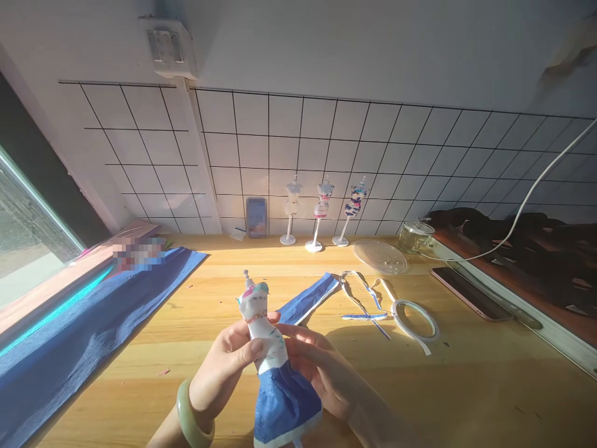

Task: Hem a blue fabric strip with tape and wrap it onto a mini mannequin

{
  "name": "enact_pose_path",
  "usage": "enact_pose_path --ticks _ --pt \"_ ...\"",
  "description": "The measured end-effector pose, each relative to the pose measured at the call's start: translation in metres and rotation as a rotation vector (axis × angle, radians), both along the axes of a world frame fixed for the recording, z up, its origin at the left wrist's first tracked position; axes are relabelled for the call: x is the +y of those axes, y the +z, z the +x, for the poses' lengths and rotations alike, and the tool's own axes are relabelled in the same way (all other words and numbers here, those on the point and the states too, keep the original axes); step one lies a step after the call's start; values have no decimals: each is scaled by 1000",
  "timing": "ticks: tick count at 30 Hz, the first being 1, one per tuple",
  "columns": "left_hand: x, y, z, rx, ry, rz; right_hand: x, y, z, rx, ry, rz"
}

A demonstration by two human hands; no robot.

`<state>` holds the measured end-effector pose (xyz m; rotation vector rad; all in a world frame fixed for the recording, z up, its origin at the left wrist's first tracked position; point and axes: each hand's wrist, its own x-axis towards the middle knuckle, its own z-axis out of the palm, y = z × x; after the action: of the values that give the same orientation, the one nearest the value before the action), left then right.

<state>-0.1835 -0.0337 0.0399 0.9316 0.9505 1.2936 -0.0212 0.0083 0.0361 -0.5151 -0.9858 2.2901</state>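
Observation:
A miniature dress form (261, 323) leans to the left in front of me, its white torso marked with pink and teal. A blue paper skirt (284, 401) with a pale hem wraps its lower part. My left hand (237, 342) grips the torso, thumb across the front and fingers behind. On the other side, my right hand (321, 367) is closed against the form's waist and back, its fingertips partly hidden. Just beyond the hands lies a blue paper strip (310, 300). Thin blue-and-white scraps (366, 317) and a roll of white tape (435, 323) lie to the right.
Three small dress forms on stands (319, 214) stand by the tiled wall, near an upright phone (257, 218). A long blue sheet (107, 323) covers the left side. Rightward are a clear lid (380, 257), a glass jar (416, 238) and a flat phone (469, 294).

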Motion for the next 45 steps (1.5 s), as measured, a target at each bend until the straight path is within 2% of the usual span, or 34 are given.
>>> enact_pose_path --ticks 3,7,9,15,19,22,30,38,45 --pt "2 3 -4 136 21 26 6 -6 4 -8 -120 55" --pt "5 3 -5 230 59 7 6 -3 8 -162 -249 348" --pt "6 2 -5 242 73 -3 5 1 8 -218 -265 416" --pt "8 4 -4 260 86 -21 6 2 4 -288 -215 315" --pt "8 5 -1 276 53 -12 6 -3 4 -219 -121 163" --pt "9 2 -1 314 45 -5 4 -5 3 -186 -77 110" --pt "10 -12 -3 429 52 -6 1 -12 -1 -191 -60 131" --pt "9 -11 -2 488 56 11 1 -15 0 -190 -38 83" --pt "8 -10 2 554 147 34 1 -15 -2 -186 1 136"
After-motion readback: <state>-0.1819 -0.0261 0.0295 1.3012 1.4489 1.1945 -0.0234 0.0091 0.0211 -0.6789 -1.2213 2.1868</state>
